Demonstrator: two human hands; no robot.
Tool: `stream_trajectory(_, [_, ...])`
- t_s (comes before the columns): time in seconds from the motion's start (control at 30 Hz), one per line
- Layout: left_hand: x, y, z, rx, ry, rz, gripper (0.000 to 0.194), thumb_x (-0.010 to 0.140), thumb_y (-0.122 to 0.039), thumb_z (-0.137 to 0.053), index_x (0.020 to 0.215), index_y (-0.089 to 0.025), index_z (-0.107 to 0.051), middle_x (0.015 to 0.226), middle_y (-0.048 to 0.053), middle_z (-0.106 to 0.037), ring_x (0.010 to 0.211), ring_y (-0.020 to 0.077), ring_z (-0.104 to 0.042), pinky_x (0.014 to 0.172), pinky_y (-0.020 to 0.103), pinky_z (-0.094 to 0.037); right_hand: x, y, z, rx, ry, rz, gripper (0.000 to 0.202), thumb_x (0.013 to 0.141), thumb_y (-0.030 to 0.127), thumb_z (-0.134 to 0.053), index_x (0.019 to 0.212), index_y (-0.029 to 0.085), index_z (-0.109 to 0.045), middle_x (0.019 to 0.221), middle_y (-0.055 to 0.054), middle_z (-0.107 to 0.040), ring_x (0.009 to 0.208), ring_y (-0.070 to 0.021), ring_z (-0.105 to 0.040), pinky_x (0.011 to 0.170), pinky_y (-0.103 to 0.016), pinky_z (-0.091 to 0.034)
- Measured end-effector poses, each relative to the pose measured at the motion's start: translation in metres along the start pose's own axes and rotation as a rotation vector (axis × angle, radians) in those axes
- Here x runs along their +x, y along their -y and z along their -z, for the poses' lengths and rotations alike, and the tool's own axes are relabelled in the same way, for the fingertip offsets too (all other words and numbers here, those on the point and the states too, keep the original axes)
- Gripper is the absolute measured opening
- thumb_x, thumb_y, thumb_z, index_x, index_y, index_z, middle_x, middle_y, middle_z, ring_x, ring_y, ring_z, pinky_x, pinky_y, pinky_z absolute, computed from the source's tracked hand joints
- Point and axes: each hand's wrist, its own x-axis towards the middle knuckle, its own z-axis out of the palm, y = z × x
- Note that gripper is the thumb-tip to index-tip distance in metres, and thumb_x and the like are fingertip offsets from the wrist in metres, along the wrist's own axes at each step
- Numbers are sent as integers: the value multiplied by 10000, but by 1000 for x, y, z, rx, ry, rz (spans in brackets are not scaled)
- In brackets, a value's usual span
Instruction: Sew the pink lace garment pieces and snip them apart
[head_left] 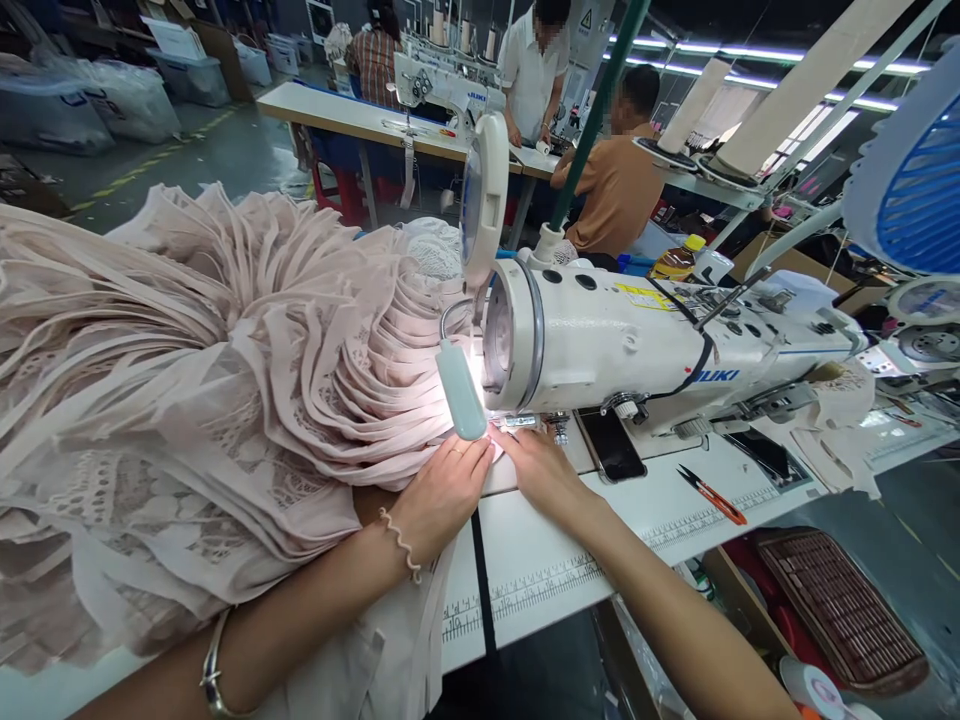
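My left hand (pixel 448 488) is closed on the edge of pale pink lace fabric (pixel 300 380), just below the lamp head of the sewing machine. Beside it my right hand (pixel 541 468) has its fingertips together on the same fabric, close to the presser foot area. The white sewing machine (pixel 600 330) lies to the right, its round end plate swung open. A small greenish-grey lamp (pixel 461 390) lights the spot and hides the needle and part of the fabric. The fabric spreads in a large layered heap to the left and hangs below my left forearm.
On the machine table (pixel 540 590) lie a phone (pixel 611 445) and orange-handled thread snips (pixel 712 495). A blue fan (pixel 911 170) and thread cones (pixel 810 90) stand at right. A brown woven seat (pixel 844 605) is below. Other people sit and stand behind another sewing table (pixel 337 115).
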Motion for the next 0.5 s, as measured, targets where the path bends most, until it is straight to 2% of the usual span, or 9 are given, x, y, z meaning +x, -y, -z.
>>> stream_trajectory(0.1, [0, 1, 0, 1, 10, 7, 399, 976, -78, -218, 1226, -78, -528, 1165, 179, -645, 1135, 250, -580, 938, 436, -470, 1, 1, 0, -8, 15, -7, 533, 851, -1, -323, 1250, 255, -567, 1027, -71, -647, 954, -239, -612, 1049, -510, -306])
stream_trajectory(0.3, [1, 2, 0, 71, 0, 4, 381, 973, -67, -240, 1225, -52, -525, 1135, 177, -656, 1111, 255, -588, 899, 397, -462, 1, 1, 0, -43, 20, -9, 534, 849, 3, -325, 1262, 242, -564, 1017, -86, -657, 871, -228, -618, 1036, -519, -331])
stream_trajectory(0.5, [1, -1, 2, 182, -37, -20, 369, 962, -55, -255, 1214, -44, -525, 1097, 150, -664, 1071, 244, -599, 912, 378, -443, 4, 2, -1, -18, -27, 5, 528, 816, -6, -338, 1206, 225, -608, 1032, -86, -674, 930, -237, -616, 967, -431, -425])
